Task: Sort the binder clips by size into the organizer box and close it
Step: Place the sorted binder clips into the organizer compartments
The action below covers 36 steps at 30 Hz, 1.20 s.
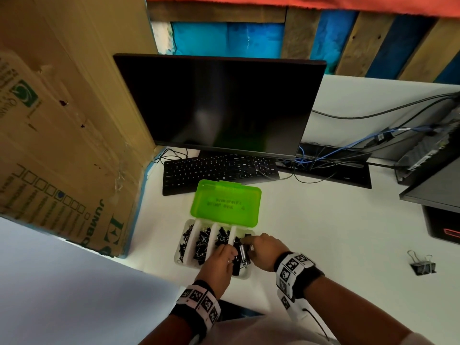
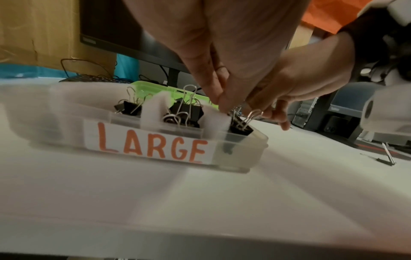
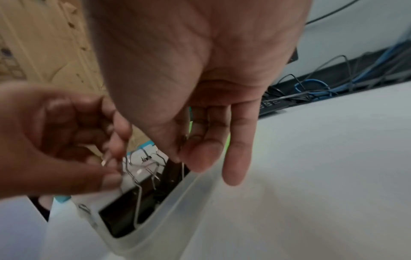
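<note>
Now your left hand (image 1: 219, 263) is pinching a wire handle of the large binder clips (image 3: 124, 211) lying in the organizer box (image 1: 185, 260)'s rightmost compartment; your right hand (image 1: 265, 251) is pinching another handle, little finger straight.

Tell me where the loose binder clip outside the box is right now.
In the head view the loose binder clip lies alone on the white desk, far right of the organizer box and the right hand.
</note>
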Available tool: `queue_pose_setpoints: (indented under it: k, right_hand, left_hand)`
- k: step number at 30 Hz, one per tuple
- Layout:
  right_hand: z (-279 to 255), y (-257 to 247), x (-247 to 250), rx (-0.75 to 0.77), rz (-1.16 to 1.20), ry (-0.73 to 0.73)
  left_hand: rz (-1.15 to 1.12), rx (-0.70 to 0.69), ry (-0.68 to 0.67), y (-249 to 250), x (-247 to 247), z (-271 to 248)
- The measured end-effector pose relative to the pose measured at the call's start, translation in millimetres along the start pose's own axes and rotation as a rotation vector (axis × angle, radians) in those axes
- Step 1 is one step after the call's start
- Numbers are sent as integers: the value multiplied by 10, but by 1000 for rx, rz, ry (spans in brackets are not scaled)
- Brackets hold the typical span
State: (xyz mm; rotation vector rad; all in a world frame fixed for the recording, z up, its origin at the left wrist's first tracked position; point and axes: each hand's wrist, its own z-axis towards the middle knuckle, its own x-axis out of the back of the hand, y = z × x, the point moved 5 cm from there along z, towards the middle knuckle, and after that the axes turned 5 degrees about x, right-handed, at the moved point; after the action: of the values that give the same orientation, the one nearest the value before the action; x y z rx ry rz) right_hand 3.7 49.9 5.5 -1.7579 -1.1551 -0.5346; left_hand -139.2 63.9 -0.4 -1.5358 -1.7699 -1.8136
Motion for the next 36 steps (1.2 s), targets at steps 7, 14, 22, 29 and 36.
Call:
queue_pose_setpoints:
  k: [7,14,22,29,36]
  right_hand:
    - [-7,-84,-104,0,-43,-21]
    - [40,-19,-137,-32,28,24]
    - [125,31,-204,-36,124,49]
    - [139,-12,-218,18,41,10]
    - [-31,60,-4,66,377,44]
  left_hand:
    - [88,-80,23,74,-19,9]
    - [123,2,-72,-6,-72,66]
    - [121,72,-150,-57,-92,97]
    - [136,64,-150,-10,-121,110]
    - [159,-32,25,38,-72,158]
